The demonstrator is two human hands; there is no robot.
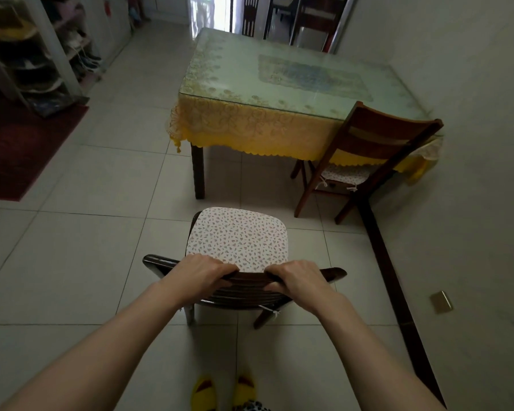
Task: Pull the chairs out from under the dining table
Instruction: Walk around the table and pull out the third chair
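A dark wooden chair with a white patterned seat cushion stands on the tiled floor, well clear of the dining table, which wears a yellow lace cloth under glass. My left hand and my right hand both grip the top rail of this chair's backrest. A second wooden chair stands at the table's right end near the wall, its seat partly under the tablecloth. A third chair back shows beyond the table's far edge.
A white wall runs along the right with a dark skirting board and a small brass plate. A red rug and shoe shelves lie at the left. My yellow slippers are below the chair.
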